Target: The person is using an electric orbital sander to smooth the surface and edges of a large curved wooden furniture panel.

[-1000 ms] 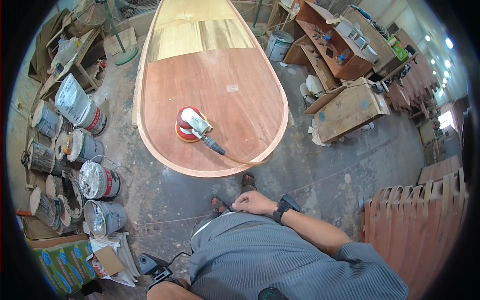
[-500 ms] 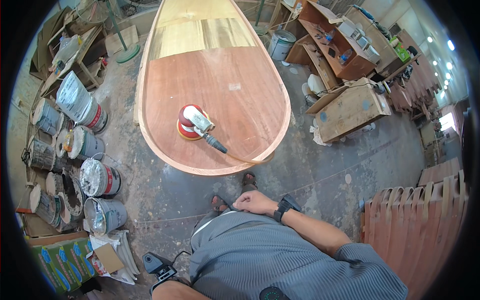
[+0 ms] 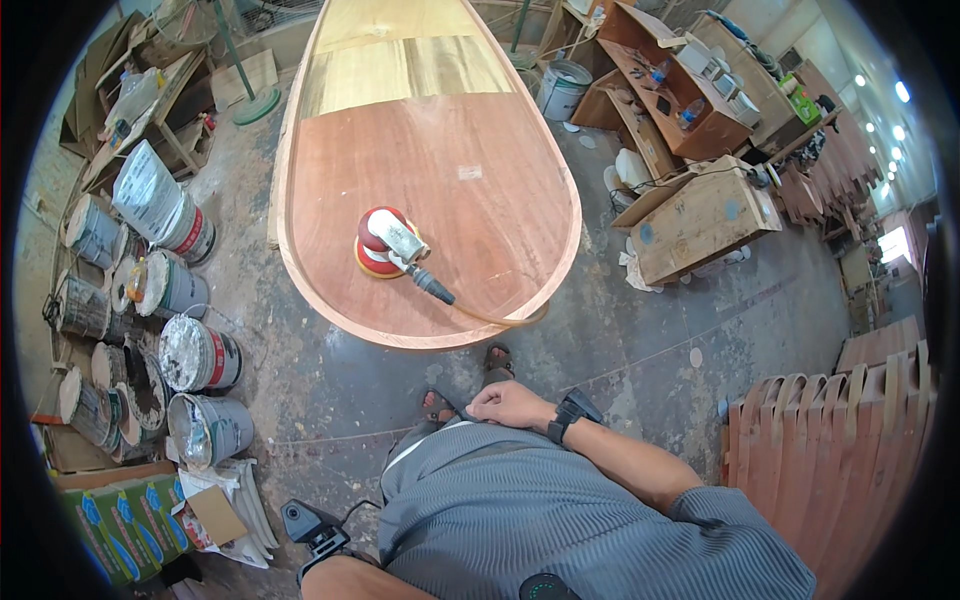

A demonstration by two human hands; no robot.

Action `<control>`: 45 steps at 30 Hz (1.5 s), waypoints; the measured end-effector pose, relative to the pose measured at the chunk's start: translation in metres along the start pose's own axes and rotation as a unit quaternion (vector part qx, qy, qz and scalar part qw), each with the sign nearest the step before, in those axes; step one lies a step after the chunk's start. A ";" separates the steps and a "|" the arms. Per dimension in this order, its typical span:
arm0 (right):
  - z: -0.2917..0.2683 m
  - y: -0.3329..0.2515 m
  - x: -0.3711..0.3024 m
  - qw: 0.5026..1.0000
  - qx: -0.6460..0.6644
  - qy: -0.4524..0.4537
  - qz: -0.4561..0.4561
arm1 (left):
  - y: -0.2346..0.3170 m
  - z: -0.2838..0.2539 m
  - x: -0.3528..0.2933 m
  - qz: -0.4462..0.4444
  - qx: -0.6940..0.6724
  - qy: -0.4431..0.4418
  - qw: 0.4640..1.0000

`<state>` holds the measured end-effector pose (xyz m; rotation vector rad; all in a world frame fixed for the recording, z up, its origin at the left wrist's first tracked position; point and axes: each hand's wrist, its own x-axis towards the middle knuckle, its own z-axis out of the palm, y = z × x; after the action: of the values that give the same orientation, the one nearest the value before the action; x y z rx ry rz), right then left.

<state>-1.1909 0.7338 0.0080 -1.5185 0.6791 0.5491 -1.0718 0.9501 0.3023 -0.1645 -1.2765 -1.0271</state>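
My right hand (image 3: 508,405) lies flat against the hem of my grey striped shirt, empty, with a black watch (image 3: 570,413) on its wrist. Of my left arm only a bit of forearm (image 3: 350,583) shows at the lower edge, with a black device (image 3: 312,528) strapped to it; the hand itself is hidden. In front of my sandalled feet (image 3: 497,358) stands a long oval wooden board (image 3: 480,190) with a raised rim. A red and grey disc sander (image 3: 388,243) rests on the board's near end. Its hose (image 3: 490,318) trails over the near rim.
Several stained paint buckets (image 3: 195,352) line the floor at left, with green cartons (image 3: 105,515) below them. Plywood crates and shelves (image 3: 700,215) stand at right beyond the board. Stacked curved wooden parts (image 3: 830,450) fill the lower right. The concrete floor is dusty.
My left forearm with the black device has come a little further into view at the bottom. The right hand and the sander have stayed put.
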 end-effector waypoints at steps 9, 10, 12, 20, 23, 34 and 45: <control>-0.003 -0.018 -0.007 0.999 -0.041 -0.001 -0.029 | 0.013 -0.016 -0.010 -0.038 0.096 0.006 0.995; -0.003 -0.038 -0.010 0.998 -0.044 -0.018 -0.048 | 0.016 -0.017 -0.021 -0.046 0.127 0.011 0.991; -0.009 -0.091 -0.029 0.997 -0.039 -0.040 -0.051 | 0.016 -0.036 -0.059 -0.053 0.178 0.003 0.983; -0.039 -0.247 0.036 0.902 -0.235 0.217 -0.290 | -0.041 -0.162 -0.174 -0.236 0.799 0.323 0.449; -0.028 -0.264 0.084 0.785 -0.406 0.217 -0.415 | -0.047 -0.176 -0.197 -0.320 0.832 0.224 0.394; -0.057 -0.247 0.103 0.848 -0.345 0.250 -0.315 | -0.070 -0.162 -0.204 -0.256 0.848 0.252 0.391; -0.155 -0.122 -0.051 0.837 0.407 0.102 -0.352 | -0.117 -0.195 -0.166 -0.402 0.786 0.097 0.460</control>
<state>-1.1503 0.5845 0.1397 -0.8930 0.3736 -0.4459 -1.0060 0.8516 0.0471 2.1158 -1.5972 -0.1207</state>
